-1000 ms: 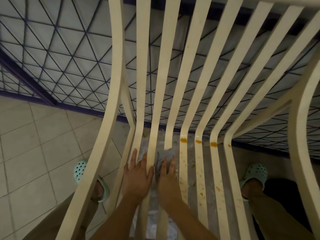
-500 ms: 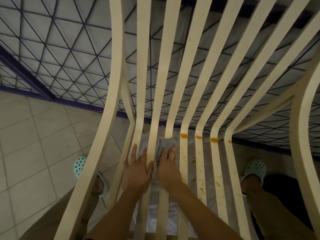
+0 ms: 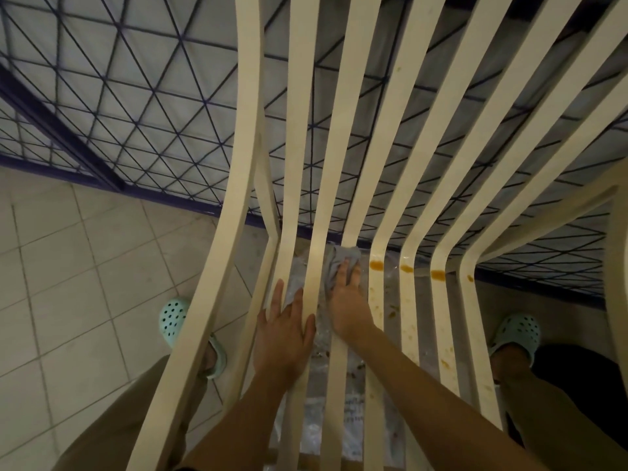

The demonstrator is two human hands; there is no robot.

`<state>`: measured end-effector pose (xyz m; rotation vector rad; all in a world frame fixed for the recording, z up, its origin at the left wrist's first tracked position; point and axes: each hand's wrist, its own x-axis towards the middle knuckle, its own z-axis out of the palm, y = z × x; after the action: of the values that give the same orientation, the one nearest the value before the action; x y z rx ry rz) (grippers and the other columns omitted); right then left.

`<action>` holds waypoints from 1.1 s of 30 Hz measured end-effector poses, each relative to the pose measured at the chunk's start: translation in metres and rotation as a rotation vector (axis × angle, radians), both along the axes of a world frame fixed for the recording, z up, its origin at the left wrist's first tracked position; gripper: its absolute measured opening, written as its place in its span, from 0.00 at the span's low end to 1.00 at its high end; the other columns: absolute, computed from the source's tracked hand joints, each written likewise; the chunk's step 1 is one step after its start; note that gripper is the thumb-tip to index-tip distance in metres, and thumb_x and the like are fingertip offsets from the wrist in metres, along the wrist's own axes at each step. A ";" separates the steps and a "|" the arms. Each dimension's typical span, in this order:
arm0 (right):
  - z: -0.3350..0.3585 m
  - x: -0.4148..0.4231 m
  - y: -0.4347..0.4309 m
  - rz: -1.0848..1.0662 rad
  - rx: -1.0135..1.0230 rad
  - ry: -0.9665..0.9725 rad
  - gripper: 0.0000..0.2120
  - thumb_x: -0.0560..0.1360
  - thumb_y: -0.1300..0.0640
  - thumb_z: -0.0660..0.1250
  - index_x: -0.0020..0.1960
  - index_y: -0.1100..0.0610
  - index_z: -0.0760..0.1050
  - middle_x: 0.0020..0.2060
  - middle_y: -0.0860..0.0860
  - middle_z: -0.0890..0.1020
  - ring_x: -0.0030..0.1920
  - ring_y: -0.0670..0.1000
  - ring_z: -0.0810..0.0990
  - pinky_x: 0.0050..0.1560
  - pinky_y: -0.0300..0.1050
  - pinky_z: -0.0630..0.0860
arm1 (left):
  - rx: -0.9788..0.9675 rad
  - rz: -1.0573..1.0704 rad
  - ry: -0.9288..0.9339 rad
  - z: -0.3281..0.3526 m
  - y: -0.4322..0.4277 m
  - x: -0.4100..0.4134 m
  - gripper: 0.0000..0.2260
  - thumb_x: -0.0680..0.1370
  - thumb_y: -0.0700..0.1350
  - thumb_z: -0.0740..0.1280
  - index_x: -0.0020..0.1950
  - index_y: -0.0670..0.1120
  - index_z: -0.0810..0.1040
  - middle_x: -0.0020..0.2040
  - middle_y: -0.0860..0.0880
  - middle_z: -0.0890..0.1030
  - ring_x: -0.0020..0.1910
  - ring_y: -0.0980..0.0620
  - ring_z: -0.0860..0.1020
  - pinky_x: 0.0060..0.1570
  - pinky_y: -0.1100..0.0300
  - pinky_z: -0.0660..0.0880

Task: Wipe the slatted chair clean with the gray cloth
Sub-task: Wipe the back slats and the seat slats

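A cream slatted chair fills the view, its seat slats running toward me and bending up into the back. My right hand presses the gray cloth flat on a seat slat right at the bend. My left hand lies flat with spread fingers on the slats just to the left, holding nothing. Orange-brown stains mark the bends of the slats to the right, and smaller specks run down those slats.
A clear plastic sheet lies on the tiled floor under the seat. My feet in mint clogs stand on either side. A dark metal grille rises behind the chair. The armrest curves at right.
My right hand has slid the gray cloth forward along the slat up to the bend of the seat. My left hand has stayed flat in about the same place.
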<state>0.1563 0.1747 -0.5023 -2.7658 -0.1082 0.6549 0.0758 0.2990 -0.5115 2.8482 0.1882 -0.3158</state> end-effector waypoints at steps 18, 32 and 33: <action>-0.014 -0.196 -0.001 0.122 -0.191 0.067 0.24 0.80 0.47 0.58 0.64 0.65 0.76 0.65 0.73 0.69 0.73 0.70 0.55 0.58 0.49 0.77 | -0.020 -0.023 -0.024 0.008 0.000 0.001 0.29 0.79 0.59 0.40 0.77 0.51 0.58 0.78 0.47 0.58 0.78 0.52 0.40 0.67 0.42 0.63; 0.022 -0.103 -0.002 0.032 0.034 0.060 0.35 0.81 0.63 0.54 0.75 0.63 0.30 0.75 0.66 0.39 0.57 0.61 0.78 0.39 0.42 0.67 | 0.007 -0.015 -0.007 0.008 0.000 0.000 0.27 0.80 0.59 0.41 0.77 0.53 0.56 0.78 0.48 0.58 0.78 0.52 0.42 0.67 0.44 0.64; 0.022 -0.094 -0.002 -0.003 0.057 0.036 0.35 0.81 0.62 0.54 0.76 0.62 0.33 0.76 0.66 0.40 0.59 0.61 0.77 0.42 0.44 0.69 | 0.006 -0.017 -0.007 0.009 0.000 0.000 0.26 0.80 0.59 0.41 0.77 0.53 0.56 0.78 0.48 0.59 0.78 0.52 0.42 0.67 0.44 0.64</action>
<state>0.0627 0.1724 -0.4805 -2.6981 -0.1133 0.6904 0.0761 0.2985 -0.5023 2.8581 0.1647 -0.3096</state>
